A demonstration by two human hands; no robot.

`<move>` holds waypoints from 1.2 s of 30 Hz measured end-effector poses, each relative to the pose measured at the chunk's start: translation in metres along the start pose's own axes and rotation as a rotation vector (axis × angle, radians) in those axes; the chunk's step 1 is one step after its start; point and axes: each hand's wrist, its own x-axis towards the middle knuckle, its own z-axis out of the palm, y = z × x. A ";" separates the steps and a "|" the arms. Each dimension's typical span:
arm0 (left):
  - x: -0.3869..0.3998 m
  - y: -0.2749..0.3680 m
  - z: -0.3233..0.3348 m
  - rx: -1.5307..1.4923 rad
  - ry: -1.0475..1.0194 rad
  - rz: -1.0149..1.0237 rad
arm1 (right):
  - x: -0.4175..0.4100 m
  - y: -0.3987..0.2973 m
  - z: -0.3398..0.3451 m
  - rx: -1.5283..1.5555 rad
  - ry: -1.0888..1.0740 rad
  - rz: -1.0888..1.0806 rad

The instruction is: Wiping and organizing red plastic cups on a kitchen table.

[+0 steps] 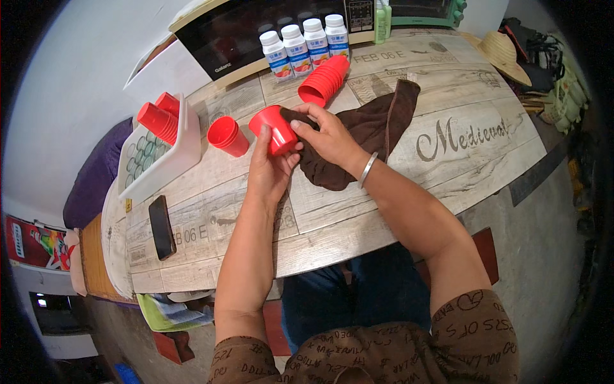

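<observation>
My left hand [272, 168] grips a red plastic cup [274, 130], tilted above the table. A dark brown cloth [355, 129] is pinched in my right hand [331, 137], and part of it is pressed to the cup's rim on the right side. The rest of that cloth trails over the tabletop to the right. Just left of the held cup stands a short stack of red cups [228, 138]. Beyond my hands, a longer nested stack of red cups [324, 80] lies on its side, its open end towards me.
A white plastic bin [163, 165] at left holds glasses [144, 152] and more stacked red cups [158, 122]. A smartphone [162, 227] lies near the front left edge. Several white bottles [297, 50] stand before a microwave oven [259, 36]. The wood-patterned table [460, 177] has a curved edge.
</observation>
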 end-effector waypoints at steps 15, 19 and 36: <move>0.002 0.001 0.000 -0.142 0.105 -0.005 | 0.002 0.004 -0.003 -0.163 0.005 -0.130; -0.003 0.004 0.006 -0.179 -0.053 -0.018 | 0.004 0.009 -0.004 -0.158 0.086 -0.136; -0.005 0.006 0.009 -0.021 0.003 0.008 | 0.007 0.000 -0.007 0.425 0.061 0.220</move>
